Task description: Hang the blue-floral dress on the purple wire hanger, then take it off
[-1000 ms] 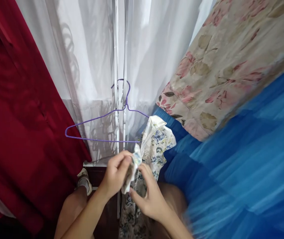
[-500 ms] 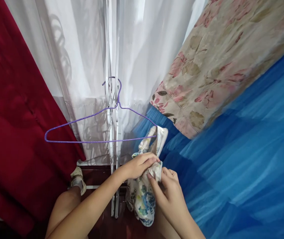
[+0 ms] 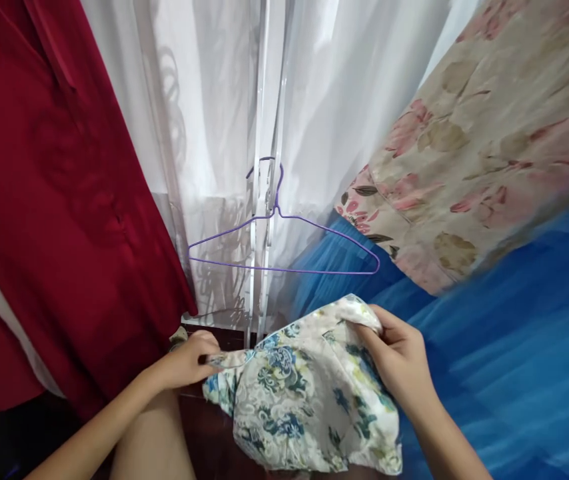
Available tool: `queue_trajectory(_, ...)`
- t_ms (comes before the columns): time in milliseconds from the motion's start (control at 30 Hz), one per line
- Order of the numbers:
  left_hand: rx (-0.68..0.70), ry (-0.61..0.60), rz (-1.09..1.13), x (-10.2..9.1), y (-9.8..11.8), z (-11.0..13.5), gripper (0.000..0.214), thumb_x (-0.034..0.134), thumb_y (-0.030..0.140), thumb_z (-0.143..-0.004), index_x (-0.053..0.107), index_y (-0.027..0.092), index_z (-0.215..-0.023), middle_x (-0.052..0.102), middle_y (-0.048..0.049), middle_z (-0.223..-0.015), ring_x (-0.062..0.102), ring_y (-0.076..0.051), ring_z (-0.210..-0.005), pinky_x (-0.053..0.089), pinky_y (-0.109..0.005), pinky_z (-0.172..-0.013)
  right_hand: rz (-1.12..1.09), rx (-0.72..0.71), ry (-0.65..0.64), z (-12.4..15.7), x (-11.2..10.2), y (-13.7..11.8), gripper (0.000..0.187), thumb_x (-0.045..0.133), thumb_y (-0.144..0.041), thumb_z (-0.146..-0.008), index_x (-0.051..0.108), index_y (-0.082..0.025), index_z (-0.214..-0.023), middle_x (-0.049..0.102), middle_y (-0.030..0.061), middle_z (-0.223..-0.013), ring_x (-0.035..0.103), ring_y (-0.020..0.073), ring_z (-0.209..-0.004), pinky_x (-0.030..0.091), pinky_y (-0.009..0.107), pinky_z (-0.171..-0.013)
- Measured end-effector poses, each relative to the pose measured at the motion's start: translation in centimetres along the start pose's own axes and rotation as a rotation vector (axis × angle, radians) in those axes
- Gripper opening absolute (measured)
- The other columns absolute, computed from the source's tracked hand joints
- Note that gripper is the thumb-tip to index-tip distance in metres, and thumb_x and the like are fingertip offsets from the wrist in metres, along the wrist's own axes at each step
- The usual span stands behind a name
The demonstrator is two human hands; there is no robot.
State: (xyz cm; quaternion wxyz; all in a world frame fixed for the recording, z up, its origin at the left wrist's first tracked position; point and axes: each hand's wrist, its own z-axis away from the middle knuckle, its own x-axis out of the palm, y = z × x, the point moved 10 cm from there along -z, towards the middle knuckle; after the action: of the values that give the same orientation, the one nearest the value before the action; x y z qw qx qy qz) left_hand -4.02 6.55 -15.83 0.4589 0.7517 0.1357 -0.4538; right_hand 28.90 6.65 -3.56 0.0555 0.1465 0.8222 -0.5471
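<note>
A white garment with blue and yellow flowers (image 3: pixel 294 400) is spread between my hands, low in the head view. My left hand (image 3: pixel 192 360) pinches its narrow left edge, which looks like a strap. At the upper right corner my right hand (image 3: pixel 399 353) grips the cloth, thumb on top and fingers partly hidden behind. Just above the garment hangs a bare purple hanger (image 3: pixel 314 271), apart from both hands. Its hook is at a white metal stand (image 3: pixel 259 233).
Red cloth (image 3: pixel 94 220) hangs at the left and a white curtain (image 3: pixel 214 133) behind the stand. To the right are a beige cloth with pink flowers (image 3: pixel 414 173) and blue tulle-like fabric (image 3: pixel 514 347). My bare leg (image 3: pixel 154 440) is below my left arm.
The floral garment has come off the hanger's right end and is opened wider. My left hand moved left, my right hand moved right. The view shifted, so the hanger appears further right.
</note>
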Motion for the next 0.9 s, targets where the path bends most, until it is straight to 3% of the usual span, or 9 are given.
queue_trajectory(133,-0.112,0.202,-0.273,-9.2,-2.5,1.9,0.022,0.052,0.033,-0.095,0.072,0.027,-0.102,0.071,-0.0039,-0.107,0.060,-0.023,-0.107,0.023,-0.050,-0.117,0.088,-0.114,-0.006,-1.8,2.4,-1.0,0.026,0.067,-0.032,-0.084,0.072,-0.020,-0.107,0.071,0.0051,-0.091,0.063,0.0216,-0.077,0.047,0.028,-0.066)
queue_trajectory(267,-0.196,0.387,-0.351,-17.4,-2.5,-0.2,0.030,0.043,0.033,-0.096,0.068,0.024,-0.111,0.070,-0.0082,-0.115,0.061,-0.026,-0.108,0.042,-0.043,-0.104,0.306,-0.185,0.044,-3.9,4.5,-1.8,0.051,0.062,-0.034,-0.086,0.060,-0.019,-0.135,0.071,0.0042,-0.081,0.058,0.0197,-0.063,0.044,0.030,-0.061)
queue_trajectory(367,-0.201,0.488,-0.345,-21.1,-1.0,-2.1,0.030,0.040,0.031,-0.096,0.066,0.021,-0.107,0.070,-0.0092,-0.111,0.063,-0.026,-0.104,0.047,-0.037,-0.094,0.440,-0.223,0.033,-5.7,5.6,-2.2,0.034,0.054,-0.038,-0.090,0.072,-0.016,-0.110,0.068,0.0042,-0.070,0.057,0.0203,-0.061,0.040,0.029,-0.058)
queue_trajectory(467,-0.117,0.594,-0.315,-22.7,2.4,-3.0,0.031,0.036,0.027,-0.097,0.063,0.019,-0.108,0.068,-0.0094,-0.110,0.062,-0.024,-0.104,0.046,-0.034,-0.093,0.496,-0.228,0.025,-6.3,6.2,-2.4,0.031,0.051,-0.039,-0.091,0.066,-0.018,-0.074,0.060,0.0022,-0.058,0.053,0.0188,-0.056,0.033,0.027,-0.054)
queue_trajectory(633,0.081,0.703,-0.233,-22.4,8.4,-4.2,0.032,0.036,0.017,-0.094,0.062,0.018,-0.113,0.068,-0.0071,-0.110,0.063,-0.020,-0.102,0.046,-0.030,-0.090,0.369,-0.248,-0.050,-4.3,7.3,-2.9,0.027,0.049,-0.029,-0.088,0.064,-0.018,-0.069,0.060,0.0003,-0.058,0.050,0.0162,-0.055,0.034,0.025,-0.054)
queue_trajectory(700,0.118,0.779,-0.242,-22.2,9.7,-4.5,0.031,0.041,0.014,-0.090,0.064,0.018,-0.110,0.069,-0.0059,-0.105,0.064,-0.020,-0.096,0.047,-0.029,-0.086,0.293,-0.266,-0.030,-3.2,6.5,-3.2,0.028,0.047,-0.026,-0.087,0.073,-0.016,-0.088,0.069,0.0036,-0.075,0.052,0.0158,-0.058,0.038,0.026,-0.056)
queue_trajectory(767,0.138,0.896,-0.265,-22.3,10.5,-4.3,0.026,0.047,0.012,-0.085,0.066,0.017,-0.102,0.070,-0.0051,-0.097,0.064,-0.019,-0.088,0.047,-0.028,-0.082,0.260,-0.294,0.151,-2.5,3.6,-3.6,0.043,0.049,-0.025,-0.085,0.069,-0.016,-0.121,0.072,0.0066,-0.088,0.050,0.0148,-0.056,0.041,0.027,-0.056)
queue_trajectory(833,0.150,0.963,-0.278,-22.0,11.0,-4.0,0.020,0.049,0.011,-0.082,0.066,0.018,-0.091,0.068,-0.0040,-0.088,0.063,-0.018,-0.081,0.046,-0.027,-0.077,0.292,-0.299,0.362,-2.4,0.1,-3.9,0.065,0.052,-0.026,-0.084,0.048,-0.014,-0.148,0.070,0.0049,-0.080,0.042,0.0137,-0.049,0.039,0.028,-0.051)
queue_trajectory(900,0.159,0.955,-0.278,-21.5,11.2,-4.1,0.018,0.049,0.011,-0.082,0.065,0.018,-0.084,0.066,-0.0029,-0.080,0.062,-0.017,-0.076,0.046,-0.026,-0.073,0.373,-0.286,0.389,-3.6,-1.9,-4.4,0.071,0.056,-0.029,-0.084,0.042,-0.012,-0.152,0.063,0.0002,-0.066,0.037,0.0136,-0.046,0.036,0.028,-0.048)
